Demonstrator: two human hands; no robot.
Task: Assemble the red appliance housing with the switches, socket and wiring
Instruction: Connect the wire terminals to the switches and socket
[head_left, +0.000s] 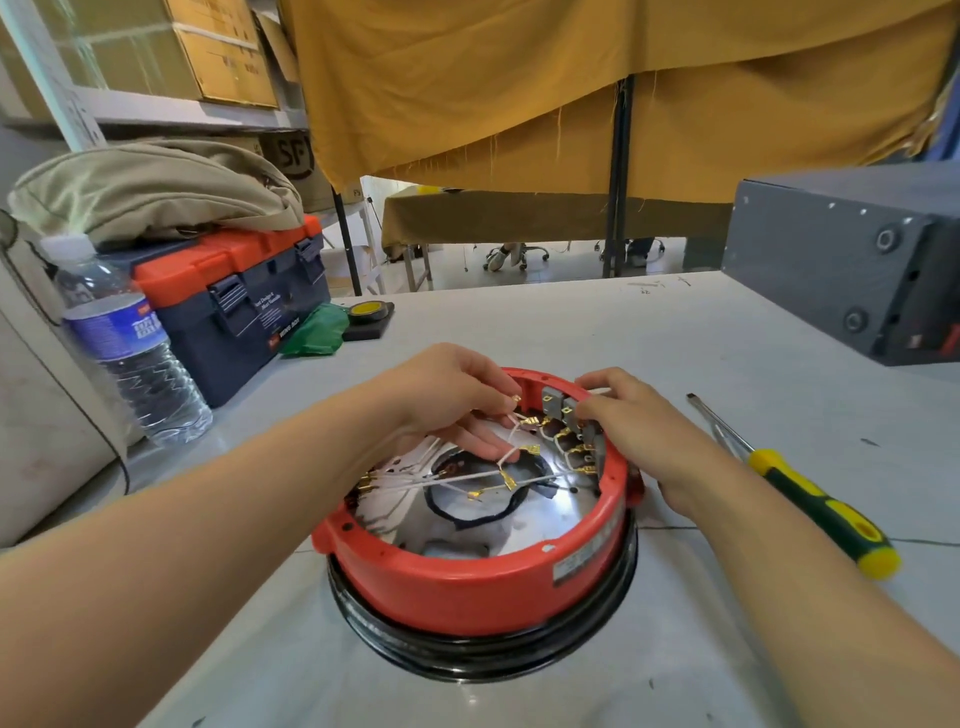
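The round red appliance housing (467, 582) lies upside down on a black ring on the grey table. Inside it white wires (457, 480) with brass spade terminals cross a shiny metal plate. Grey switch bodies (563, 410) line the far right inner wall. My left hand (452, 400) reaches over the far rim and pinches a white wire with a brass terminal near the wall. My right hand (631, 426) rests on the right rim, fingertips pressed on the switches.
A screwdriver (800, 488) with a green and yellow handle lies right of the housing. A water bottle (124, 348), an orange and navy toolbox (244, 306), green plastic (317, 332) and a tape roll (369, 312) stand at left. A grey metal box (852, 260) sits far right.
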